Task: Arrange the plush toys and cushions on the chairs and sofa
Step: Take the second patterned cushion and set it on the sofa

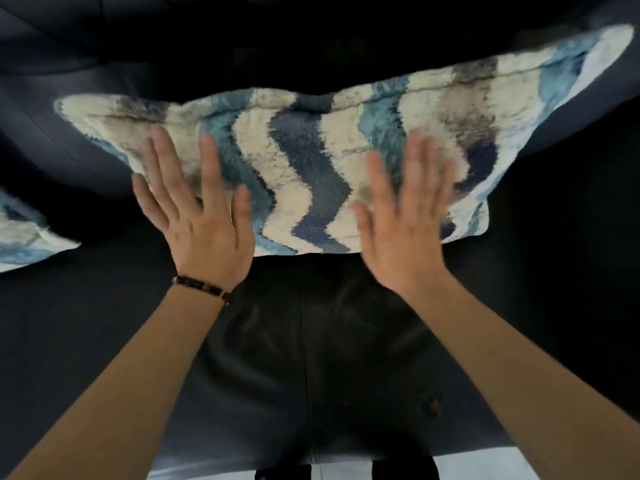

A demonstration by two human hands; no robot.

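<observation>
A dark leather sofa (311,358) filled nearly the whole view, its seat running from the centre down to 6 o'clock and its backrest across the top. A large shaggy cushion (304,174) with wavy stripes of blue, navy, grey and cream stood on the seat toward 12 o'clock. Its upper edge leaned on the backrest, and its long side stretched from 10 o'clock to 2 o'clock, with the right corner raised higher than the left.

Both hands were flat, fingers straight and spread, gripping nothing. The left hand (204,233) lay on the cushion's lower left part, at about 9 o'clock from the view's centre, fingertips pointing to 12 o'clock. The right hand (401,237) was over the lower right part at about 3 o'clock; it was blurred, so I could not tell whether it touched the pile.

The corner of a second cushion (24,233) with the same pattern showed at the 9 o'clock edge, resting on the seat well apart from the first. A strip of pale floor (485,465) ran along 6 o'clock. A dark beaded bracelet (204,289) circled the left wrist.
</observation>
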